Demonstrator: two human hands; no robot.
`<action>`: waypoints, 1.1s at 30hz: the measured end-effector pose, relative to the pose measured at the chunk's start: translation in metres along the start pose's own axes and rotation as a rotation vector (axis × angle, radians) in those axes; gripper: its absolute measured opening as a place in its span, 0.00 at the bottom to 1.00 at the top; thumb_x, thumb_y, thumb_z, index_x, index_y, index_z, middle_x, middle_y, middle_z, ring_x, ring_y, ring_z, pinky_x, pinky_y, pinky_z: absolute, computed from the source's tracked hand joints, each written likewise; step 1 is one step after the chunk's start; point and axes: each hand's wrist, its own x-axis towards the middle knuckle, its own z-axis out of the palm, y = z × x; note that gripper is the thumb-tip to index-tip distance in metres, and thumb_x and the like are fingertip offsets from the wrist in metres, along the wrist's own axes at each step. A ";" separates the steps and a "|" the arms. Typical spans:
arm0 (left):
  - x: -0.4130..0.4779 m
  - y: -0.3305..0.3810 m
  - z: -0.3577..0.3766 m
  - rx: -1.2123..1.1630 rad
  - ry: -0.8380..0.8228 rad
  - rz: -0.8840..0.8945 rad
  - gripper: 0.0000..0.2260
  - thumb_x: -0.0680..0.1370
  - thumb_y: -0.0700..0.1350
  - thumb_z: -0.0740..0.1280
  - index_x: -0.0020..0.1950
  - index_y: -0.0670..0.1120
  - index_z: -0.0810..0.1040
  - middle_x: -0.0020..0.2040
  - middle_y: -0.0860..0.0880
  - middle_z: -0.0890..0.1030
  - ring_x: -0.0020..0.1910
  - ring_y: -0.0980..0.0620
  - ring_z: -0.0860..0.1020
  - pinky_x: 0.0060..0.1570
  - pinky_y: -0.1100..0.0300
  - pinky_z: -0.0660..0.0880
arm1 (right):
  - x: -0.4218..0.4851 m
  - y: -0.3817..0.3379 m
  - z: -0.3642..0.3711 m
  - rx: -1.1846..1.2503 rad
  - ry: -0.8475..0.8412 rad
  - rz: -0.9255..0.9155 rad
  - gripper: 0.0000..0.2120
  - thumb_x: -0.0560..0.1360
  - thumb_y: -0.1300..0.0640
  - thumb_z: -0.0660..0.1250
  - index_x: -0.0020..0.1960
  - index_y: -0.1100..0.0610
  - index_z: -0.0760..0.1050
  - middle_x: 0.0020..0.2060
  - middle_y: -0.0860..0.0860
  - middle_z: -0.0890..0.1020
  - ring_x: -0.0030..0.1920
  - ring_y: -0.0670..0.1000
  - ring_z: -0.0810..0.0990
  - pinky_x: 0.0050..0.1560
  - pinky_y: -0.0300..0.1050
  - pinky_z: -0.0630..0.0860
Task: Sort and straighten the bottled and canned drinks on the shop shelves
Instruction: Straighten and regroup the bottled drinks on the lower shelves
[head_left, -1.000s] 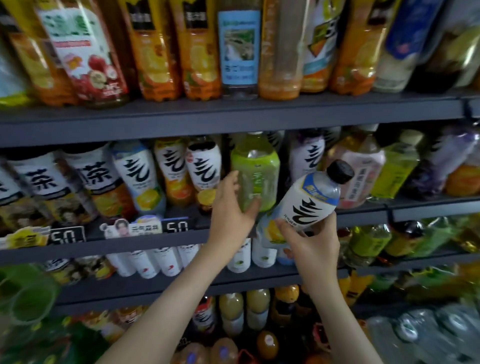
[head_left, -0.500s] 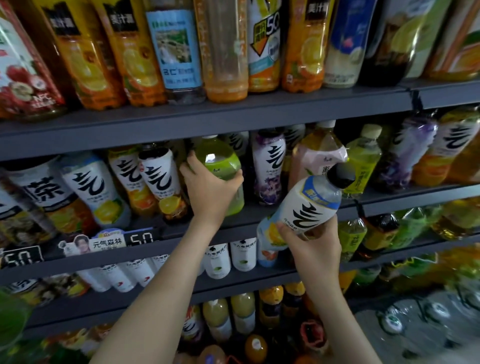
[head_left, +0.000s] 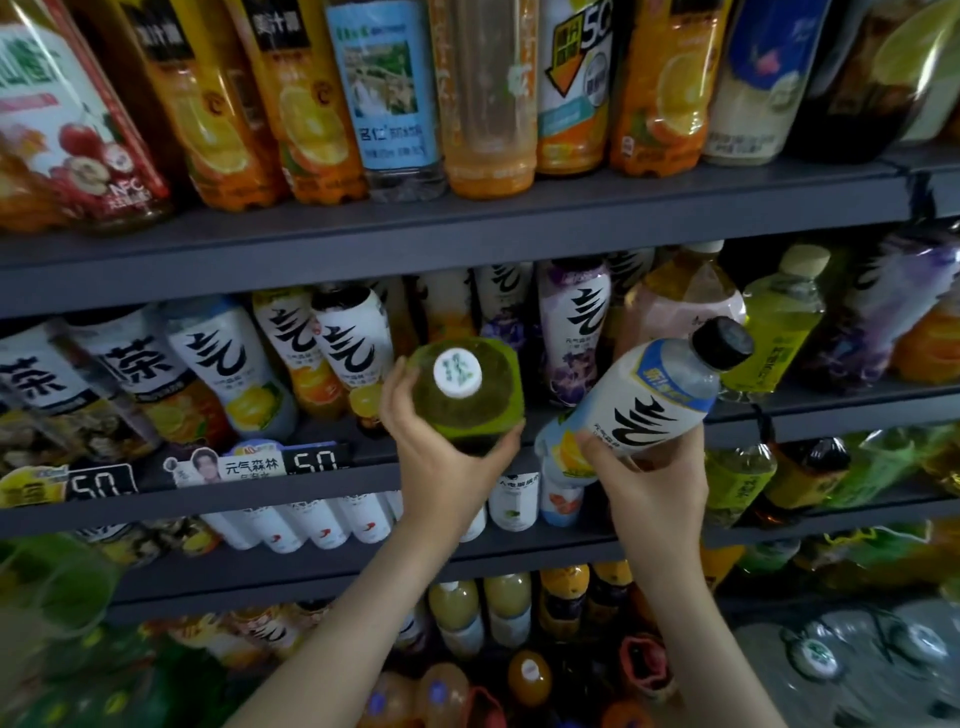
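Here, one bottle each — left grip (head_left: 447, 470) holds green bottle (head_left: 470, 400), right grip (head_left: 652, 486) white bottle (head_left: 649, 400).

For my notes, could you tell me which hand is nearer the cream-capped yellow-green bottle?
Right. The right hand, holding a white bottle, is below-left of the cream-capped bottle; the left hand, gripping a green bottle, is farther left.

Green bottle (head_left: 467, 397) has a white cap (head_left: 457, 373); the white bottle (head_left: 641, 402) has black brush lettering, a black cap (head_left: 722, 343) and a blue band.
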 end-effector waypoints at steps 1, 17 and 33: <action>-0.006 -0.001 -0.002 -0.008 -0.004 0.011 0.43 0.61 0.45 0.80 0.68 0.44 0.58 0.66 0.31 0.60 0.69 0.46 0.61 0.69 0.69 0.59 | 0.001 -0.001 0.002 0.008 -0.006 -0.002 0.29 0.67 0.65 0.76 0.65 0.55 0.69 0.55 0.41 0.79 0.53 0.35 0.78 0.48 0.28 0.75; 0.043 0.012 0.011 0.051 -0.184 -0.259 0.45 0.63 0.51 0.79 0.72 0.45 0.59 0.68 0.46 0.62 0.66 0.46 0.68 0.61 0.55 0.71 | -0.001 -0.021 0.025 -0.049 -0.006 0.030 0.28 0.67 0.61 0.77 0.64 0.52 0.70 0.52 0.39 0.79 0.51 0.34 0.78 0.53 0.36 0.78; 0.038 -0.027 -0.101 0.111 -0.111 -0.219 0.20 0.77 0.43 0.66 0.68 0.41 0.68 0.60 0.45 0.72 0.57 0.55 0.72 0.57 0.65 0.70 | -0.055 -0.026 0.087 -0.080 -0.093 0.041 0.30 0.66 0.63 0.77 0.64 0.51 0.71 0.54 0.39 0.79 0.54 0.36 0.78 0.50 0.33 0.77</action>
